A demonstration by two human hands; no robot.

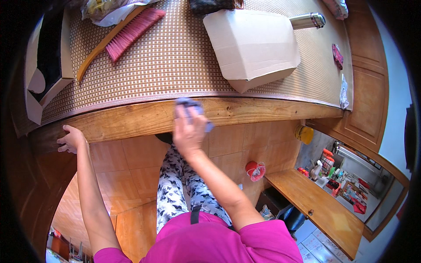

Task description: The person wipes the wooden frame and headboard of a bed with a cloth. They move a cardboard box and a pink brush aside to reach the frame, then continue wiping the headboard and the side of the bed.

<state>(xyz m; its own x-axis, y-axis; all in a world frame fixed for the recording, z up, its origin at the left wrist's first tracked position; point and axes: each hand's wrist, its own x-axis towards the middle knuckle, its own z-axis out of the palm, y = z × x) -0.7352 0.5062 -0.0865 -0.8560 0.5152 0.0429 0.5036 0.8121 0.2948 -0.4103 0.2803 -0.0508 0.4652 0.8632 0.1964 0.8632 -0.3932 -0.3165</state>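
My right hand (189, 135), slightly blurred, presses a bluish-purple cloth (187, 102) against the wooden rail (250, 109) along the front of a mat-covered bed. Part of the cloth sticks out past the fingers on the right side. At the rail's left end, my left hand (73, 139) rests with spread fingers against the wood and holds nothing. Beyond the rail lies the brown-and-white woven mat (175, 57), edged with a pale pink band.
On the mat lie a pink-bristled brush (131, 37), a cardboard box (258, 44), a metal flask (307, 20) and, far left, an opened box (66, 48) with a dark inside. A red bucket (252, 168) stands on the tiled floor, near a cabinet door (315, 206).
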